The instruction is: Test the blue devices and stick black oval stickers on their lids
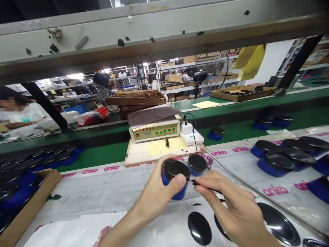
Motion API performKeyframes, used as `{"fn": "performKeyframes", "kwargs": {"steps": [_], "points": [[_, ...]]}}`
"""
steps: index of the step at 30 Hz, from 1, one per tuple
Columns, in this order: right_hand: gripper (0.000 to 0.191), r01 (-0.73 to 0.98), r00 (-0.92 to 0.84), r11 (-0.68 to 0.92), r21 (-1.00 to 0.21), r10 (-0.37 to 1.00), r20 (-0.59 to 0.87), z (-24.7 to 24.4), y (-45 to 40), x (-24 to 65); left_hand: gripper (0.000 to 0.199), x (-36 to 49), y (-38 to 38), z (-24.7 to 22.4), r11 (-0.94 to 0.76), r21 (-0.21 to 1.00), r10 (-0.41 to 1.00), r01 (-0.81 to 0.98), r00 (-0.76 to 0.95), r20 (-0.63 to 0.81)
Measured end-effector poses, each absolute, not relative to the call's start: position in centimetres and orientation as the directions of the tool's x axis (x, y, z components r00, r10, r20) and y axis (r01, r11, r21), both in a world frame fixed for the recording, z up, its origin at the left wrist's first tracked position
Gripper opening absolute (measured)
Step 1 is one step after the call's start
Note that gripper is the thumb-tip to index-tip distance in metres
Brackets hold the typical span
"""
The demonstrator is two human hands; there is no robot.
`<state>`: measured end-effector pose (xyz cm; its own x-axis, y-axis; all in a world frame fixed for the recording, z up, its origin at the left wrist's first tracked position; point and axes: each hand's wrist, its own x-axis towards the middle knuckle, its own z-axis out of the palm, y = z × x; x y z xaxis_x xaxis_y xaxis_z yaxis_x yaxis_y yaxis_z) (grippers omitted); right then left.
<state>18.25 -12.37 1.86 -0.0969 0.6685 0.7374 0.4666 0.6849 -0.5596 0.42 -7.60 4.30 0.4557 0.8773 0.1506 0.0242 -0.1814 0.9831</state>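
Note:
My left hand (159, 187) is wrapped round a short blue cylinder with a glossy black top (177, 169), which it holds tilted above the plastic-covered bench. Between the thumb and fingers of my right hand (226, 199) is a black cable plug (194, 182). Its metal tip meets the right side of the held cylinder; I cannot tell whether it is inserted. Just behind stands another blue cylinder with a black top (197, 162). A black cable (194, 133) runs down towards that one from a white adapter (186, 128).
A test box with lights and buttons (155, 130) stands on a wooden board (138, 154). More blue cylinders stand at right (276, 163) and in a cardboard box (48, 178) at left. Glossy black discs (199, 228) lie in front. A metal beam (154, 31) crosses overhead. One person (25, 111) sits at far left.

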Motion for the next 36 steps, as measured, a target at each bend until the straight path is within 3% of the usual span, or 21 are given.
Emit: {"fn": "performKeyframes", "kwargs": {"steps": [6,10,12,15,18,21,25,29,36], "points": [[0.021,0.594,-0.094,0.674,-0.439,0.600,0.795,1.7,-12.3,18.0,0.051,0.5,-8.2,3.6,-0.301,0.934,0.884,0.190,0.422,0.199],[0.020,0.624,-0.008,0.626,-0.468,0.604,0.797,1.1,-12.2,17.9,0.057,0.7,-8.6,3.3,-0.526,0.792,0.821,0.310,0.429,0.377],[0.020,0.597,-0.027,0.591,-0.542,0.690,0.723,0.7,-11.9,18.0,0.063,0.6,-8.7,3.3,-0.664,0.625,0.740,0.410,0.480,0.471],[0.017,0.554,-0.107,0.541,-0.633,0.800,0.590,0.2,-11.4,17.9,0.065,0.4,-8.8,3.7,-0.804,0.266,0.574,0.532,0.579,0.579],[0.015,0.510,-0.118,0.548,-0.663,0.808,0.577,0.0,-11.3,17.9,0.050,0.3,-9.0,4.3,-0.872,-0.045,0.312,0.488,0.623,0.717],[0.019,0.492,-0.115,0.609,-0.622,0.754,0.647,0.0,-11.4,17.9,0.038,0.1,-9.1,4.8,-0.898,-0.212,0.114,0.386,0.669,0.734],[0.020,0.510,-0.139,0.645,-0.569,0.715,0.685,0.0,-11.7,17.9,0.030,0.0,-9.1,4.7,-0.894,-0.265,0.075,0.362,0.703,0.707],[0.023,0.542,-0.171,0.658,-0.522,0.695,0.699,-0.3,-11.6,17.9,0.024,-0.1,-8.7,4.7,-0.899,-0.242,0.078,0.365,0.677,0.732],[0.018,0.571,-0.158,0.652,-0.498,0.683,0.713,-0.7,-11.4,18.0,0.024,-0.7,-8.6,5.1,-0.932,-0.041,0.216,0.360,0.643,0.734]]}}
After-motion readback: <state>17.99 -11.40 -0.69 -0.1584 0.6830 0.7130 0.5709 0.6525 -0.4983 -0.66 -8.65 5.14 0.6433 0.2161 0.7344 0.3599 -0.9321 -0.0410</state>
